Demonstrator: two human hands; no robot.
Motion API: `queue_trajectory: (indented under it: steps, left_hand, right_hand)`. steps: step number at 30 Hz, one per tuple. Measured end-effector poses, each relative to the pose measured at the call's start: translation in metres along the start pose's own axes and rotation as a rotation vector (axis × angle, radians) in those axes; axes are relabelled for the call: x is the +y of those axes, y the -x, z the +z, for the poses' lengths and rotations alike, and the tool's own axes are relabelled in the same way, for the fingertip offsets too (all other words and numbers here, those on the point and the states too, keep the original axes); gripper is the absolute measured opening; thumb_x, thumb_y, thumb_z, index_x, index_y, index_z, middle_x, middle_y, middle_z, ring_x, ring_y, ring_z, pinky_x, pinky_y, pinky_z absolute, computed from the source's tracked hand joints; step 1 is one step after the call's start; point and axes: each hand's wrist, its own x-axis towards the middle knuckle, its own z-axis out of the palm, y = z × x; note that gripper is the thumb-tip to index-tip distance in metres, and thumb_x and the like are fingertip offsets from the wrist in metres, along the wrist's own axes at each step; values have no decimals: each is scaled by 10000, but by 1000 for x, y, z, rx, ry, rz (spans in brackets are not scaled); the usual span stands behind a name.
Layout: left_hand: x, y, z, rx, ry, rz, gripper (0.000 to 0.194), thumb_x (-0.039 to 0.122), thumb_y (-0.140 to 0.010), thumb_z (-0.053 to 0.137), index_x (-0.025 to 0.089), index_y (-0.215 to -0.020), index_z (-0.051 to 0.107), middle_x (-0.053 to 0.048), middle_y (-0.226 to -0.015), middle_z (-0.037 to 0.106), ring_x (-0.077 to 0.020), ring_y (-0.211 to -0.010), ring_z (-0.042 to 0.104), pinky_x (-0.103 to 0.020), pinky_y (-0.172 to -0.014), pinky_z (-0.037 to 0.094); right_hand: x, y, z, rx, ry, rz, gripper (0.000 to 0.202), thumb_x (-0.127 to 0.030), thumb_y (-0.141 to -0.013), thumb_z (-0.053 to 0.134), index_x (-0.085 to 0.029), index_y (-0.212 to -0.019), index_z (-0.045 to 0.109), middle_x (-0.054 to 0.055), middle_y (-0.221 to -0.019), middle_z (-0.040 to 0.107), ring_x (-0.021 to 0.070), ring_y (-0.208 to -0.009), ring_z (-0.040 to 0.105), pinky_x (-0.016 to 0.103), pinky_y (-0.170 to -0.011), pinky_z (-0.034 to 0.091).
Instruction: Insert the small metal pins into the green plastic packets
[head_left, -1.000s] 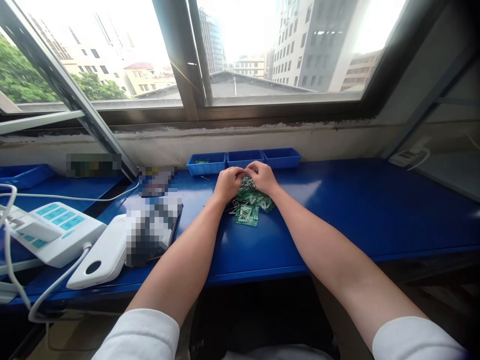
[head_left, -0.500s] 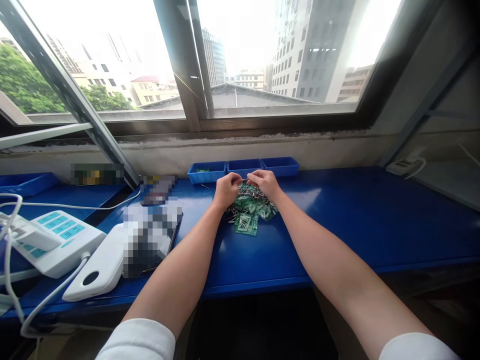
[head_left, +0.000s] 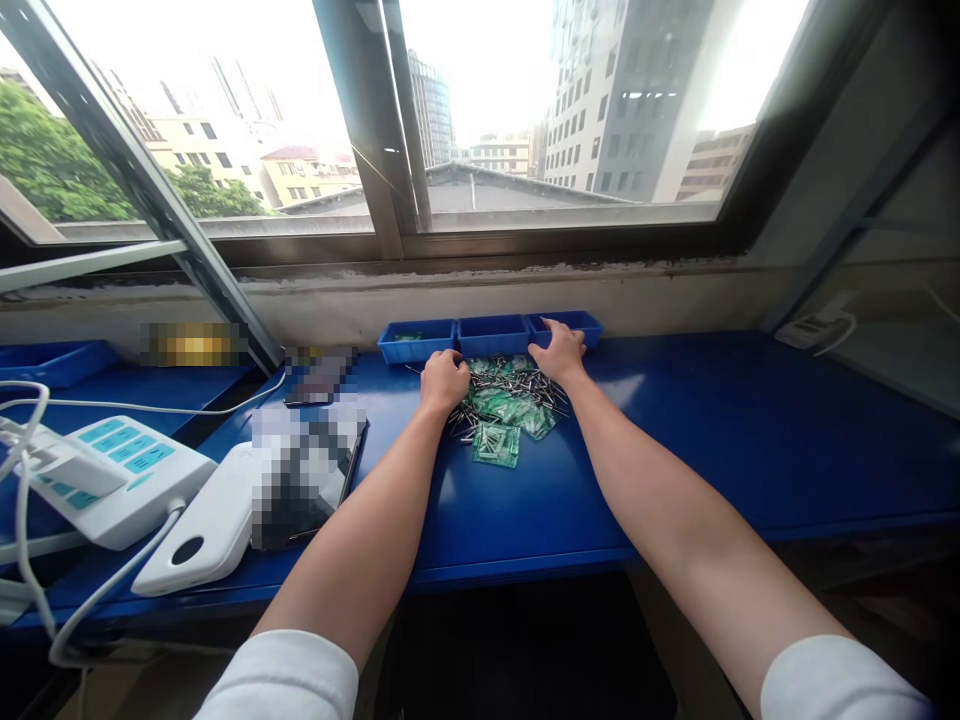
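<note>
Metal pins or screws (head_left: 517, 381) lie in a loose pile with small green-printed clear bags (head_left: 496, 445) on the blue table. My left hand (head_left: 445, 382) is at the pile's left edge, its fingers curled; what they hold, if anything, is hidden. At the pile's upper right, my right hand (head_left: 559, 352) has its thumb and fingers spread, close to the front of the right blue bin (head_left: 589, 332). Next to it stand the middle blue bin (head_left: 493, 336) and the left blue bin (head_left: 416, 350), which has green bags inside.
A white power strip (head_left: 124, 470), a white power bank (head_left: 199, 530) and cables are on the left. A metal shelf post (head_left: 217, 300) rises behind them. Another blue tray (head_left: 60, 367) sits at the far left, below the window.
My hands were together above the pile and have moved apart. The right hand has gone right toward the right bin and opened; the left has shifted slightly left.
</note>
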Motion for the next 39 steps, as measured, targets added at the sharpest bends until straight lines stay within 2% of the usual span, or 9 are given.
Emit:
queue_trajectory:
  steps: [4,8,10,13,17,19,22,28,39]
  left_hand:
    - [2,1,1,-61,-41,-2,325,272,-823,453,152,-1050,652,-132,-1113,623,-252,-1053,574,-337,-944,416]
    - [4,2,0,-129,-78,3,390,340,-842,440,147,-1117,637,-128,-1176,612,-251,-1101,557,-321,-960,398]
    - [4,4,1,-156,-99,37,455,416,-853,432,140,-1163,620,-134,-1229,593,-257,-1147,535,-314,-983,378]
    - [5,6,2,-209,-130,78,587,543,-856,400,136,-1239,578,-145,-1335,527,-272,-1255,456,-321,-1033,332]
    - [5,10,6,-286,-173,80,661,602,-841,398,144,-1297,535,-154,-1410,449,-287,-1329,372,-346,-1066,295]
    - [6,10,6,-287,-187,100,643,588,-846,398,141,-1281,548,-157,-1394,467,-294,-1313,395,-354,-1056,310]
    - [7,11,6,-272,-203,136,582,556,-861,383,144,-1210,598,-154,-1328,533,-303,-1250,463,-364,-1016,354]
    - [9,12,6,-259,-215,194,504,508,-886,359,159,-1134,625,-136,-1231,603,-292,-1148,537,-351,-950,402]
    - [13,14,7,-248,-286,223,518,497,-908,319,150,-1129,634,-145,-1217,610,-286,-1171,522,-372,-971,385]
  right_hand:
    - [1,-1,0,-146,33,65,796,-388,-743,595,-190,-1455,297,61,-1506,301,373,-1261,293,500,-1009,320]
    - [3,1,3,-183,30,65,810,-377,-752,590,-198,-1470,257,53,-1545,205,359,-1290,273,486,-1019,322]
    - [2,3,7,-129,38,36,762,-360,-760,580,-176,-1447,306,80,-1525,251,355,-1283,286,481,-1010,329]
    - [-2,8,12,-57,43,-64,614,-321,-772,562,-151,-1351,449,112,-1399,433,334,-1229,354,449,-991,347]
    - [-14,18,17,-215,88,-242,400,-372,-797,552,-173,-1136,628,103,-1163,595,307,-1127,447,418,-951,380]
    - [-19,22,19,-313,147,-278,385,-425,-804,554,-190,-1087,663,104,-1136,606,319,-1119,459,430,-939,384]
    - [-22,25,21,-370,188,-275,364,-455,-823,540,-217,-1046,701,103,-1140,610,321,-1112,482,416,-922,393]
    - [-21,24,20,-371,52,-349,223,-345,-830,589,-194,-878,746,74,-958,692,214,-925,601,281,-835,430]
    - [-25,25,24,-374,31,-319,148,-266,-830,596,-191,-782,715,53,-871,713,187,-844,630,249,-747,447]
